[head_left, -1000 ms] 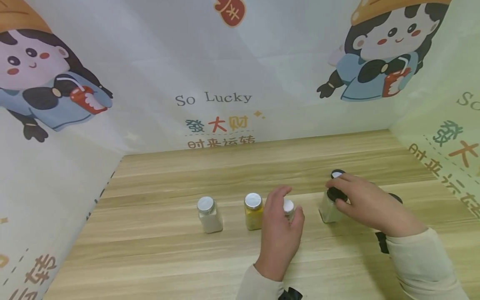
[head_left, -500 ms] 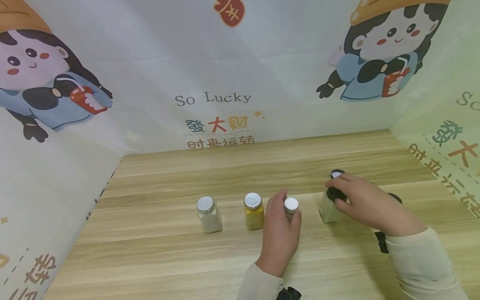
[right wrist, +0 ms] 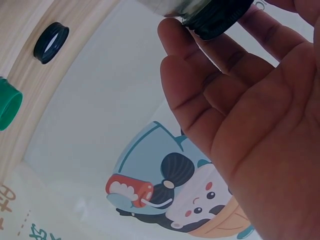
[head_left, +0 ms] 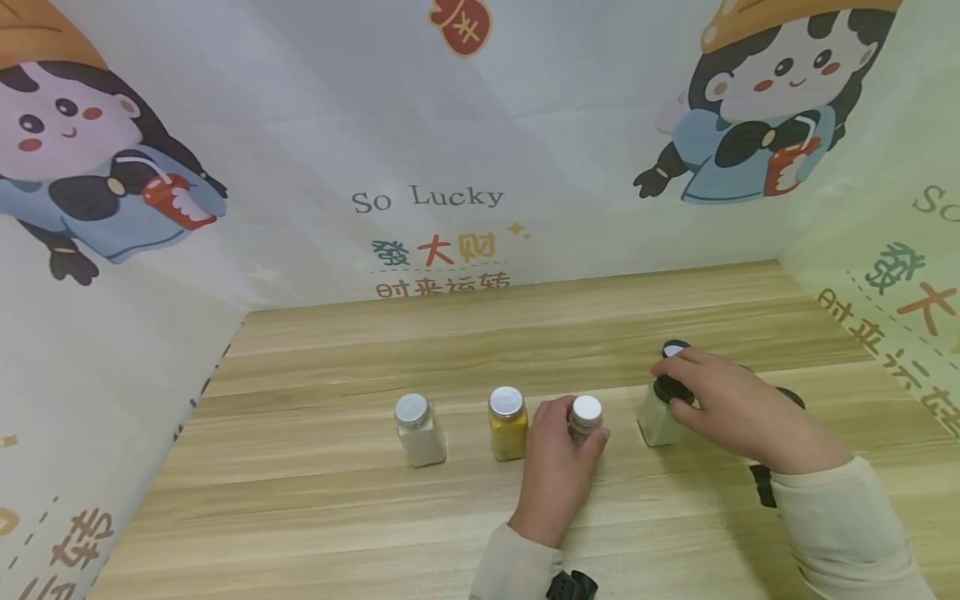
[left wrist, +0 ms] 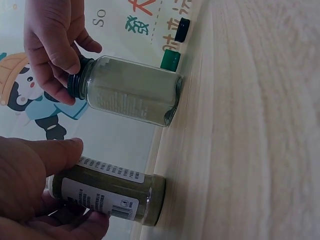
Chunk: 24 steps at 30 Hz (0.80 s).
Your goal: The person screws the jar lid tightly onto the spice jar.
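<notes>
My left hand (head_left: 558,467) curls round a small round spice jar (head_left: 583,423) with a white cap. In the left wrist view this jar (left wrist: 105,192) bears a white printed label over dark greenish contents, and stands upright on the table. To its right my right hand (head_left: 738,408) grips the black cap (head_left: 672,389) of a clear square-sided bottle (head_left: 658,421). That bottle (left wrist: 132,90) looks nearly colourless inside, with its base at the tabletop. In the right wrist view my right hand (right wrist: 250,100) has its fingertips at the black cap (right wrist: 220,19).
A yellow-filled jar (head_left: 508,433) stands just left of my left hand, a pale-filled jar (head_left: 420,437) farther left. Behind my right hand lie a loose black lid (right wrist: 51,43) and a green cap (right wrist: 9,105). Another black lid (head_left: 791,396) shows beyond the wrist. Printed cloth walls enclose the wooden table.
My left hand has closed in round the white-capped jar, its index finger and thumb now nearer the jar. The right hand and the bottle have stayed in place.
</notes>
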### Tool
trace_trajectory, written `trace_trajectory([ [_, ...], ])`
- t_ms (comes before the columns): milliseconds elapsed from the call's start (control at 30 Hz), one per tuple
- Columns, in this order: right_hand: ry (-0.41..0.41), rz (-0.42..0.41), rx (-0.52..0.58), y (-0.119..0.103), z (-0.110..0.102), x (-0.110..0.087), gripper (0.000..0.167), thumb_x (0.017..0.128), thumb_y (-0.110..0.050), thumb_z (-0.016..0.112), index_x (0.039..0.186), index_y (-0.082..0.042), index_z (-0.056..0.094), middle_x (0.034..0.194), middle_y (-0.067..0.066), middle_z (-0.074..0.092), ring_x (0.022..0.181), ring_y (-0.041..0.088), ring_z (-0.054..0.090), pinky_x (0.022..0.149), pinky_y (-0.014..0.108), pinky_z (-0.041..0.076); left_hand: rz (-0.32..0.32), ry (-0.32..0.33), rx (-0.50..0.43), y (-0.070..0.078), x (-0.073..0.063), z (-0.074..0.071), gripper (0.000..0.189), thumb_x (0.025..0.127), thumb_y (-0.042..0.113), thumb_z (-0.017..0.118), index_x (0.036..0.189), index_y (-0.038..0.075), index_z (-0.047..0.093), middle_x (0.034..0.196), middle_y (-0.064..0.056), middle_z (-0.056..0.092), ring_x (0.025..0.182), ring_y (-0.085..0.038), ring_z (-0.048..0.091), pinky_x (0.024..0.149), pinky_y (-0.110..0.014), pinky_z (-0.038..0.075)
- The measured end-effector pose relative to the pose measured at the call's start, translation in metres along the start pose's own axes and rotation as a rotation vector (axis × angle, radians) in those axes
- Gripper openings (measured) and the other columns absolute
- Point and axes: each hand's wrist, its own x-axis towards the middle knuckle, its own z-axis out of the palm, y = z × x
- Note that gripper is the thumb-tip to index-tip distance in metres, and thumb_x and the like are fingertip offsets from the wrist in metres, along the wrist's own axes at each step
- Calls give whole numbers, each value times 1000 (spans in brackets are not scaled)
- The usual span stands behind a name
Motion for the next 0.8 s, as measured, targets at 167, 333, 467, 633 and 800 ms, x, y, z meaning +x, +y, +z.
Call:
trace_trajectory([
  [167,1,6,-2,-1,0,0,33,88,-6,68,121,-3,64,120,17,62,104,33,64,84,51,52,18,2,26,-1,-1,0,37,84,8,80,115,-2,63,108,-7,62,105,-22,60,89,-37,52],
  [333,-5,11,-3,-1,0,0,34,88,-6,67,122,-3,64,122,18,62,105,34,63,85,52,51,20,-3,34,-2,-1,1,36,85,9,80,115,-2,64,107,-7,62,104,-21,61,88,-35,52],
  [467,-16,26,7,-1,-1,-2,37,89,-9,66,125,-2,62,126,21,60,109,38,61,88,54,50,19,-3,35,-3,-1,1,35,84,10,80,114,-1,65,105,-7,63,102,-20,61,86,-35,52],
  [633,10,55,31,3,-6,-6,39,91,-14,66,128,-2,61,129,24,58,112,42,60,90,58,48,13,-7,22,-3,-1,0,35,84,10,80,113,-1,65,103,-6,63,100,-20,61,85,-34,52],
  [800,65,76,46,12,-16,-11,36,93,-11,62,127,0,60,126,20,60,101,36,64,84,55,51,8,-10,23,-2,-1,0,35,84,10,80,114,-1,65,103,-6,63,100,-20,61,85,-34,52],
])
